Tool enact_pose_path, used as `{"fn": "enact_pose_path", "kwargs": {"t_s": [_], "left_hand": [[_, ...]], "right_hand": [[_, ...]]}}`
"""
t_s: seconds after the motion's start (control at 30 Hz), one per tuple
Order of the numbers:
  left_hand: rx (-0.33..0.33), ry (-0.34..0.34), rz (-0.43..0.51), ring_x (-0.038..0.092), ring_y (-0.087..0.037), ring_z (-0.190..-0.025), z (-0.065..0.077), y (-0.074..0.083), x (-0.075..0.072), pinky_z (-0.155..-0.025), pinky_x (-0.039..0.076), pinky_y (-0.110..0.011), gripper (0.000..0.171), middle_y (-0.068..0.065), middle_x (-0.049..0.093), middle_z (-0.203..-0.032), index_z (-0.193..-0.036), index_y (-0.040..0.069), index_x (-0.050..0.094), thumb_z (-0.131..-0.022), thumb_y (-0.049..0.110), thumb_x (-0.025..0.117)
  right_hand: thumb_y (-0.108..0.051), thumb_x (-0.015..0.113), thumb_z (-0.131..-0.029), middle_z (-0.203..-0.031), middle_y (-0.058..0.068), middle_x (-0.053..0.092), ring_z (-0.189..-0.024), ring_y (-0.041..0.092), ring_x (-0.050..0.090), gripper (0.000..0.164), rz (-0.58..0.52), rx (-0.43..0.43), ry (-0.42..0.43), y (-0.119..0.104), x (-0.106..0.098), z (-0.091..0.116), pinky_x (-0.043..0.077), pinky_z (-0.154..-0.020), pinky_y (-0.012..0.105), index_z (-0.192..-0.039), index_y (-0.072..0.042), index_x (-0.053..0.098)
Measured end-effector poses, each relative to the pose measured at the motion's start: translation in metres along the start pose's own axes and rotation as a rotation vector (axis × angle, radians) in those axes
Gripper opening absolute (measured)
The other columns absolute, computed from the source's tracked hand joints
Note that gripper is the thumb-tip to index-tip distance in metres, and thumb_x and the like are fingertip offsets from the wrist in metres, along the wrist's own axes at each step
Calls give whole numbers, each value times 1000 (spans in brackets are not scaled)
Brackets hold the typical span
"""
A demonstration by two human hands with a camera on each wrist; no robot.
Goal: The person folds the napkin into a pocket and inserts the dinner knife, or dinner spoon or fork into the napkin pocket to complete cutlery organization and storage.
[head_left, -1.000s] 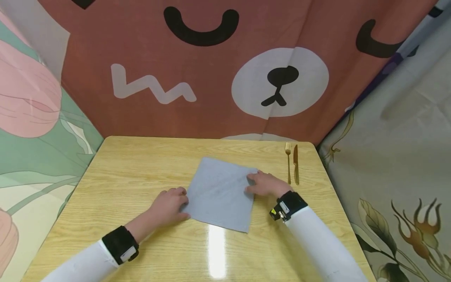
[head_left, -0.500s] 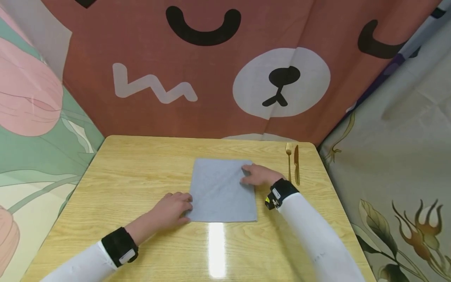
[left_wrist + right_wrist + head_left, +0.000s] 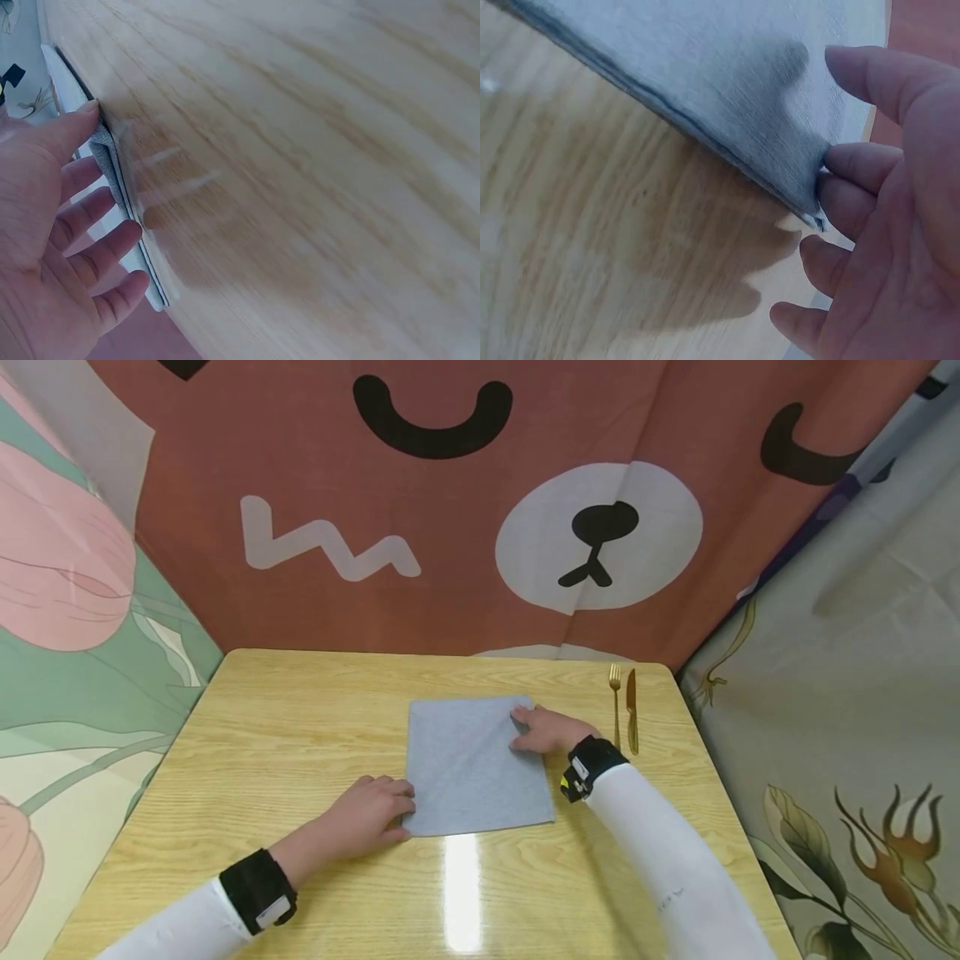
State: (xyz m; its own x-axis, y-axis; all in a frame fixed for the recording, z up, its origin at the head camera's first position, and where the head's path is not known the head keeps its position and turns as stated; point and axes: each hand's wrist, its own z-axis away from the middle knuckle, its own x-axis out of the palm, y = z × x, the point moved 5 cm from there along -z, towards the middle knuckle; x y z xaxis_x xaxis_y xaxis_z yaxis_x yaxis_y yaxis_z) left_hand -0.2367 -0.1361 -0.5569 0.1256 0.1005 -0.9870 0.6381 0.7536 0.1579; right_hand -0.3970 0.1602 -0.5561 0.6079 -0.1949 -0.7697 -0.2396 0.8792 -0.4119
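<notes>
A folded light grey-blue cloth (image 3: 468, 768) lies flat on the wooden table, roughly square to its edges. At its lower left corner is my left hand (image 3: 367, 814). The left wrist view shows that hand's thumb at a slightly rumpled corner of the cloth (image 3: 106, 150), with the other fingers loosely bent along the layered edge. My right hand (image 3: 553, 731) is at the upper right corner. In the right wrist view, fingertips of the right hand (image 3: 885, 202) touch the cloth's corner, while the thumb hovers above and casts a shadow on the cloth.
A gold fork (image 3: 616, 697) and a gold knife (image 3: 632, 714) lie side by side at the table's far right, just beyond the right hand. Printed curtains, one with a bear face (image 3: 597, 535), hang around the wooden table (image 3: 300, 710).
The cloth has turned counterclockwise on the table, from a slant to nearly straight. The right hand has moved a little left and away from me; the left hand has shifted slightly right.
</notes>
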Motion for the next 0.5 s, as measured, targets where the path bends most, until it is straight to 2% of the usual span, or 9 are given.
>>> {"fn": "enact_pose_path", "kwargs": {"t_s": [0.1,0.27,0.4,0.5], "left_hand": [[1,0,2,65,-19,-112,0,-1,0,-92,51,-45,36,2,68,-124,-115,20,76,-91,47,76],[29,15,-34,65,-21,-114,2,0,1,-94,52,-47,42,1,68,-127,-126,21,74,-92,47,74],[70,19,-94,65,-24,-120,5,3,3,-95,52,-50,42,-2,66,-133,-131,23,72,-95,45,71],[67,0,-103,62,-26,-131,7,4,5,-100,51,-54,42,-4,62,-145,-134,22,71,-98,43,68]], "right_hand": [[-44,64,-99,-174,6,14,-161,40,6,83,55,-17,10,-2,3,1,14,-128,60,-165,-14,24],[-47,69,-95,-175,7,11,-160,44,8,89,132,-30,53,1,9,7,14,-123,71,-165,-17,23],[-53,64,-98,-175,5,9,-160,43,9,87,184,-46,68,6,16,15,15,-123,72,-166,-21,20],[-55,60,-99,-175,5,10,-160,44,11,85,212,-69,71,8,20,25,15,-123,71,-166,-20,20]]}}
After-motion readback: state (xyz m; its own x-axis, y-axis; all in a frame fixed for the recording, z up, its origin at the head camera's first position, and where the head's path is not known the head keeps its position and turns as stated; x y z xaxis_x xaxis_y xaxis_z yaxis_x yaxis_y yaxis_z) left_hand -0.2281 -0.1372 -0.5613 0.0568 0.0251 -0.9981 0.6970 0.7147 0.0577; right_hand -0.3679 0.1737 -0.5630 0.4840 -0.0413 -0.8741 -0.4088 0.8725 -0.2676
